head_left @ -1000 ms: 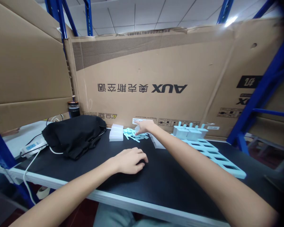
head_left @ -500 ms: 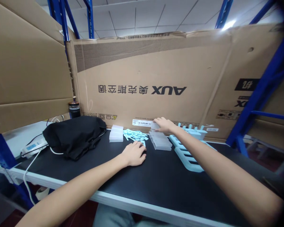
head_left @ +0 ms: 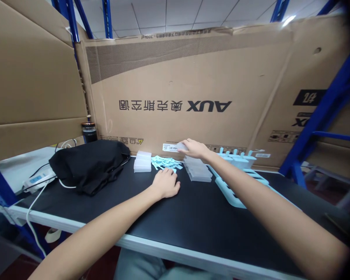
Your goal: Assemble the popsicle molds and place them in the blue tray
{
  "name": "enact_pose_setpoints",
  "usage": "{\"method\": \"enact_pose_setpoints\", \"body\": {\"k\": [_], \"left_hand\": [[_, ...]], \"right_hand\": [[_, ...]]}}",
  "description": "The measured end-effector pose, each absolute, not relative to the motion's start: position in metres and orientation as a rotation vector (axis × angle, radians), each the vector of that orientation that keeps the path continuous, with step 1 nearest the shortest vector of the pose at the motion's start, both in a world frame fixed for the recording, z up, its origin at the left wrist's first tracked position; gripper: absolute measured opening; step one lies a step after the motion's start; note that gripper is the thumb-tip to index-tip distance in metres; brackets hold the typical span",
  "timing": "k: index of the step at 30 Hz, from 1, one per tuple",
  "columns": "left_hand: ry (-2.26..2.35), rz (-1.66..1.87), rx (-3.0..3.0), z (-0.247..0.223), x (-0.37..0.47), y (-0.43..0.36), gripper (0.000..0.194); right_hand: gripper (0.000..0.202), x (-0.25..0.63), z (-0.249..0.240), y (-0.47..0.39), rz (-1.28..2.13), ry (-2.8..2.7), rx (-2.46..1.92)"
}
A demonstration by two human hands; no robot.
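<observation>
My right hand (head_left: 194, 148) is closed on a small frosted plastic piece, box-like in shape (head_left: 182, 147), raised above a row of similar frosted plastic boxes (head_left: 198, 171). Palm down on the black mat, my left hand (head_left: 165, 183) has its fingers lying forward. Just past its fingertips is a light-blue piece (head_left: 174, 170), partly hidden. Beyond that hand spreads a loose pile of light-blue strips (head_left: 165, 162). More frosted boxes (head_left: 142, 162) stand left of the pile. What lies under the left palm is hidden.
Under my right forearm sits a light-blue slatted rack (head_left: 231, 200), with ice-pop moulds (head_left: 239, 160) behind it. A black cloth bundle (head_left: 89, 165), a power strip (head_left: 38, 179) and a dark jar (head_left: 89, 133) are at left. A cardboard panel (head_left: 169, 77) closes off the back.
My right hand has lifted the frosted piece off the row and moved it slightly left. My left hand has stayed nearly in place. The camera view has shifted a little.
</observation>
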State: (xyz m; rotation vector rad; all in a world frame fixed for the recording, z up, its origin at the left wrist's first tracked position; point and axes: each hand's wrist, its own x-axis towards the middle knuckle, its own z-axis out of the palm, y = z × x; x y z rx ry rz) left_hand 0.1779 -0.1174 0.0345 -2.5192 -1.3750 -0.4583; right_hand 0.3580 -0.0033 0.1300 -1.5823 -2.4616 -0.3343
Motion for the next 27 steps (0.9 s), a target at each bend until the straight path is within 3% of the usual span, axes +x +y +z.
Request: {"method": "enact_pose_setpoints", "body": {"k": [5, 15, 27], "left_hand": [[-1.443, -0.484, -2.482, 0.033, 0.177, -0.118, 0.044], [-1.414, -0.524, -2.543, 0.032, 0.176, -0.117, 0.042], [-1.39, -0.517, -2.554, 0.033, 0.177, -0.118, 0.037]], "right_hand": [[0.055, 0.353, 0.131, 0.004, -0.284, -2.589, -1.525], [0.052, 0.427, 0.108, 0.029, -0.377, -2.631, -1.622], [0.049, 0.421, 0.084, 0.036, -0.262, -2.659, -1.486]]}}
